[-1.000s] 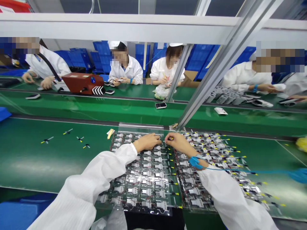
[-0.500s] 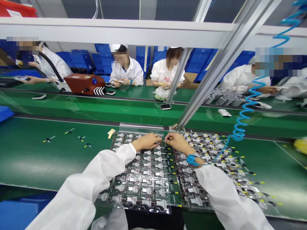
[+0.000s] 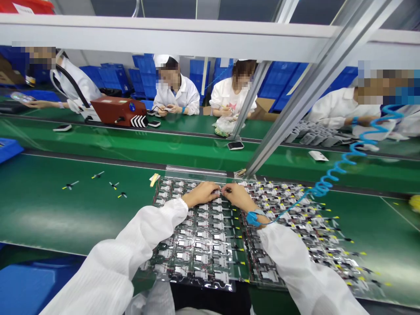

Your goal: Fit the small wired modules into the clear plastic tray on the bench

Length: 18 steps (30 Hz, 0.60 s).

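Note:
My left hand (image 3: pixel 205 192) reaches over the far part of a clear plastic tray (image 3: pixel 205 245) filled with rows of small white-and-black electronic modules. Its fingers are bent and pressed together at a module near the tray's far right; what they grip is hidden. Almost touching those fingertips, my right hand (image 3: pixel 238 196) pinches a small dark strip, only partly visible. Below it, a column of black strips with yellow tabs (image 3: pixel 241 250) runs along the tray's right edge. A second tray (image 3: pixel 267 275) lies partly under my right forearm, its modules carrying similar yellow-tabbed strips.
A blue wrist strap (image 3: pixel 253 218) with a coiled cord (image 3: pixel 331 175) crosses over the right-hand tray. Several loose strips (image 3: pixel 70 185) lie on the green bench at left. A metal post (image 3: pixel 278 118) rises behind the trays. Co-workers in white coats sit beyond the green partition.
My right hand has come closer to my left, and their fingertips almost meet now. The coiled cord hangs at a lower slant. The whole view has shifted slightly.

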Tool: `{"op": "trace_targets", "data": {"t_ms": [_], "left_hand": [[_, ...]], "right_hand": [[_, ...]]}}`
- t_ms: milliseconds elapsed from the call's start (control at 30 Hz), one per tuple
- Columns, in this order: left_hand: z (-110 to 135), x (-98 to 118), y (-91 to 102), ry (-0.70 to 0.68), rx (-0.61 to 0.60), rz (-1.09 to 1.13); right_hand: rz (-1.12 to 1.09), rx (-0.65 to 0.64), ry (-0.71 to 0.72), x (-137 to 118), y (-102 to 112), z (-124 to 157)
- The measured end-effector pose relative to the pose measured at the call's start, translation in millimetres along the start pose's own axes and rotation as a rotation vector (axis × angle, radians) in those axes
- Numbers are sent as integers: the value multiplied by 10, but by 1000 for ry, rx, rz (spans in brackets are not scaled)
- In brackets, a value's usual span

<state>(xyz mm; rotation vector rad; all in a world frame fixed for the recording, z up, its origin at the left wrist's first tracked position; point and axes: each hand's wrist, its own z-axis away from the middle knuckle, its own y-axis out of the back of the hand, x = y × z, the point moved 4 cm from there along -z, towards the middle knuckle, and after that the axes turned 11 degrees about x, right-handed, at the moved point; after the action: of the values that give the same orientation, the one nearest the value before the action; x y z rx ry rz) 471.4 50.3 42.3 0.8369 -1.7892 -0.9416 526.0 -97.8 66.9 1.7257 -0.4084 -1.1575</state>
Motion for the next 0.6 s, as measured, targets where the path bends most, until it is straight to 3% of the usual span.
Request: {"op": "trace_targets", "data": {"t_ms": [200,600], "left_hand": [[1,8,-2,58,7,6],[14,-8,-58,33,29,-1]], "right_hand": [[-10,-10,-54,14,-15,33],[-13,1,-78,64,-30,22]]}}
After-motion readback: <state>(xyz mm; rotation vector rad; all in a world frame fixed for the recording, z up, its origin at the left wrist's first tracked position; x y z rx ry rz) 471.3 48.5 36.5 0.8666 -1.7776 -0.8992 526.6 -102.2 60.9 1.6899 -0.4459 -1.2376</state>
